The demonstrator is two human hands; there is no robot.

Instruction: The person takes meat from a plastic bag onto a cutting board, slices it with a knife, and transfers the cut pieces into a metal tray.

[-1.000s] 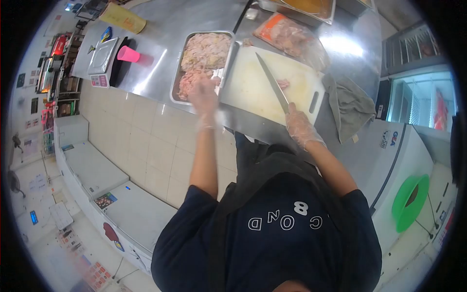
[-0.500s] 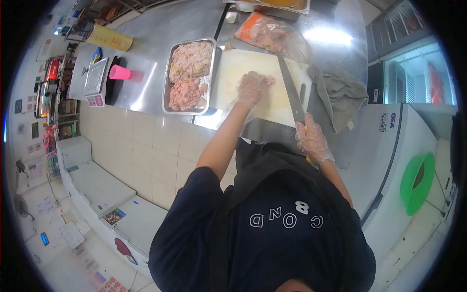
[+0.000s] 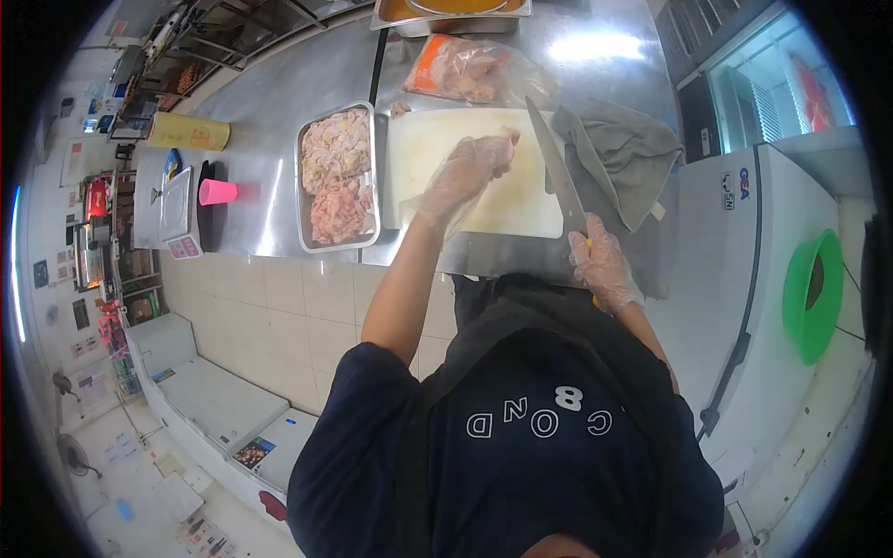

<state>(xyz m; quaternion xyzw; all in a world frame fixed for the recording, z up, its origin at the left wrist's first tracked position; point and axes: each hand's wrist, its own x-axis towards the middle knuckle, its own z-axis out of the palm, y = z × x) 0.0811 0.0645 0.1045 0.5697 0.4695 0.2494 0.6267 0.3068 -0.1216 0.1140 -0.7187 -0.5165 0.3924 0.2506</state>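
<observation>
- Meat piece (image 3: pixel 510 138), small, pale pink and moist-looking, is at the left hand's fingertips, over the far part of the cutting board; the hand hides part of it, and whether it touches the board is unclear.
- Right hand (image 3: pixel 605 265), in a clear glove, has its fingers closed around the yellow handle of the knife (image 3: pixel 557 169); the long blade points away from the body, passing over the board's right side.
- Left hand (image 3: pixel 468 172), also gloved, reaches across the board with its fingers curled, grasping the meat piece; the piece shows beyond the fingers, on the side away from the wrist.
- Cutting board (image 3: pixel 419 139), white and rectangular, lies flat on the metal table (image 3: pixel 256 130); the left hand and forearm cover part of it.
- Grey cloth (image 3: pixel 628 153) lies crumpled to the right of the board, just beyond the blade.
- Metal tray (image 3: pixel 302 209), just left of the board, holds two heaps of meat, a pinker one on the near side and a paler one on the far side.
- Pink cup (image 3: pixel 218 192) stands farther left, beside a scale (image 3: pixel 179 206).
- Plastic bag (image 3: pixel 465 70), clear with an orange patch, lies beyond the board with pale meat inside.
- Metal pan (image 3: pixel 451 20) with orange-brown contents sits at the far side, beyond the bag.
</observation>
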